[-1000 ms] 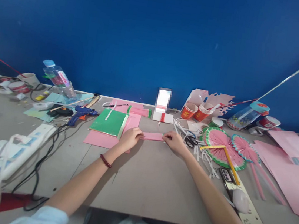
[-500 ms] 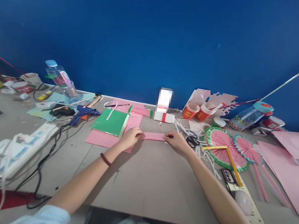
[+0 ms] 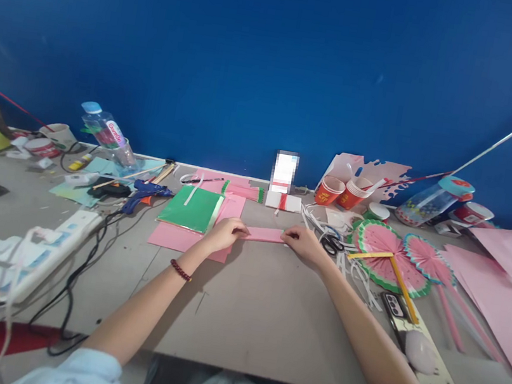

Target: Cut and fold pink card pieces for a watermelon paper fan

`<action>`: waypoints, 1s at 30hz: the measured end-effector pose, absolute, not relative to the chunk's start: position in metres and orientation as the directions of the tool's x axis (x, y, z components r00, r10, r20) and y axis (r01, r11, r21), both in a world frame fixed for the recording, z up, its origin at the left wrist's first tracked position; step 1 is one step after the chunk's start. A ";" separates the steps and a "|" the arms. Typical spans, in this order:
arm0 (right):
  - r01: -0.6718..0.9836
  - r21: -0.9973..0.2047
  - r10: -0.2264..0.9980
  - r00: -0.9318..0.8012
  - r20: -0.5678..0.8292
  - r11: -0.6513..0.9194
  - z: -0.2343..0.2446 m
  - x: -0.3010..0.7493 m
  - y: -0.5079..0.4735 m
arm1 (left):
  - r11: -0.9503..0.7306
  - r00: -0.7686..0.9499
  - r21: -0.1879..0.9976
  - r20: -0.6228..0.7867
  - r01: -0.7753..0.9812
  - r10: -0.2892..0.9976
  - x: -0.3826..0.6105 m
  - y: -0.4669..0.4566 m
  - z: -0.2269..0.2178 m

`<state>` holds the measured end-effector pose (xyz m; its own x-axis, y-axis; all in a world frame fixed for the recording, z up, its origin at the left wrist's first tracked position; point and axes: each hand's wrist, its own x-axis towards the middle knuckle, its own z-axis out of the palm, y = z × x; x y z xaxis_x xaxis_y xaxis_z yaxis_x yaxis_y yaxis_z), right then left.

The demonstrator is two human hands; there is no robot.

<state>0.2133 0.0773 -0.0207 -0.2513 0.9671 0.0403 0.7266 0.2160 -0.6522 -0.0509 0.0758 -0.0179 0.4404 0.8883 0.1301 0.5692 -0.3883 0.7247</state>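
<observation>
A narrow folded pink paper strip (image 3: 265,234) lies flat across the middle of the grey table (image 3: 248,306). My left hand (image 3: 223,235) pinches its left end, fingers closed on the paper; a dark red bead bracelet sits on that wrist. My right hand (image 3: 304,244) pinches the right end, fingers closed as well. Under my left hand lies a larger pink sheet (image 3: 176,239), and a green sheet (image 3: 192,209) rests just behind it.
Scissors (image 3: 332,244) and white paper strips lie right of my right hand, then two watermelon paper fans (image 3: 384,250), a ruler (image 3: 428,359) and pink sheets (image 3: 493,279). Red paper cups (image 3: 335,192) stand behind. At left: a blue glue gun (image 3: 145,190), a power strip (image 3: 35,255), cables, a water bottle (image 3: 104,131).
Both hands stay pinched on the ends of the pink strip. The view has drifted slightly, so everything sits a little further right in the frame.
</observation>
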 end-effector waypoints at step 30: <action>0.699 -0.675 0.969 -0.225 0.103 0.234 -0.018 0.210 0.071 | -0.459 0.502 0.699 0.164 0.548 0.849 -0.050 0.071 -0.014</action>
<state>0.2103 0.0709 -0.0176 -0.2252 0.9689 0.1026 0.6994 0.2341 -0.6753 -0.0497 0.0712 -0.0135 0.5017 0.8493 0.1641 0.5480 -0.4588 0.6994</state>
